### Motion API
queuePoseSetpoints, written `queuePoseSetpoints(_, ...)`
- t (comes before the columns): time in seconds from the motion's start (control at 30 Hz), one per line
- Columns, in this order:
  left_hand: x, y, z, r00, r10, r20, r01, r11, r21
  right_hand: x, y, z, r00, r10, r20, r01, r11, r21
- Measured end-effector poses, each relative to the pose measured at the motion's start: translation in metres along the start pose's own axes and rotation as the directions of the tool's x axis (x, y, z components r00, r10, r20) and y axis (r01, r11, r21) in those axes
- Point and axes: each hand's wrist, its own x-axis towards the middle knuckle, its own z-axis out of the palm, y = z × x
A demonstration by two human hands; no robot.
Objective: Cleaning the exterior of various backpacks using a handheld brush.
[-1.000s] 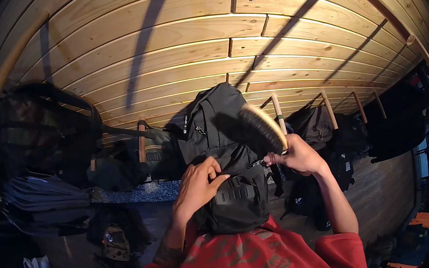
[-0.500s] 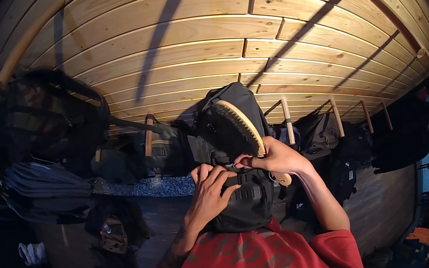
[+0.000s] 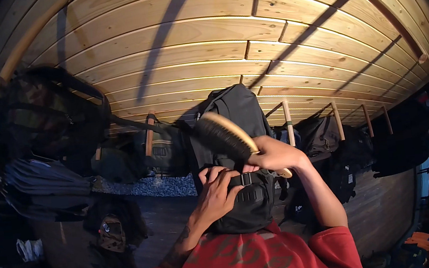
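Observation:
A black backpack [image 3: 243, 110] stands upright in the middle, its lower front bulging toward my chest. My right hand [image 3: 279, 154] is closed round a wooden brush [image 3: 231, 127] with dark bristles, which slants up to the left across the pack; the handle end pokes out below the hand. The tips of some right fingers reach down close to a black buckle [image 3: 246, 179]. My left hand [image 3: 215, 192] is at the left side of the pack, fingers curled and thumb pinching the black strap beside that buckle. Part of the strap is hidden under my fingers.
Behind stands a wall of pale wooden boards [image 3: 186, 35]. Wooden pegs [image 3: 288, 123] stick out from it, with several dark bags hanging along it, including a large camouflage bag [image 3: 51, 114] at left. Grey gravel [image 3: 149, 189] edges the dark floor.
The brush has tilted further left, now slightly blurred. My left thumb and fingers have closed on the strap, and the buckle has come into sight beside them.

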Motion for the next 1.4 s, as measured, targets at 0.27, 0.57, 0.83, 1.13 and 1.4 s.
queuePoseSetpoints(0.27, -0.003, 0.008, -0.004, 0.995, 0.012, 0.098, -0.015, 0.999, 0.037, -0.054, 0.015, -0.028, 0.929, -0.211, -0.303, 0.048, 0.883, -0.467)
queuePoseSetpoints(0.57, 0.003, -0.001, -0.013, 0.991, -0.119, -0.058, 0.122, 0.991, 0.059, -0.064, 0.047, -0.054, 0.799, -0.430, -0.420, -0.228, 0.429, -0.874)
queuePoseSetpoints(0.83, 0.050, -0.031, -0.030, 0.998, -0.030, 0.058, 0.025, 0.996, 0.086, -0.017, 0.047, -0.004, 0.767, 0.011, -0.642, -0.030, 0.999, -0.019)
queuePoseSetpoints(1.13, 0.058, -0.043, -0.029, 0.983, -0.035, 0.180, 0.028, 0.999, 0.042, -0.023, 0.057, -0.002, 0.775, -0.316, -0.547, 0.168, 0.938, -0.303)
queuePoseSetpoints(1.4, 0.052, -0.045, -0.017, 0.992, -0.117, 0.046, 0.116, 0.993, 0.021, -0.027, 0.069, 0.003, 0.781, -0.295, -0.551, 0.237, 0.955, -0.176)
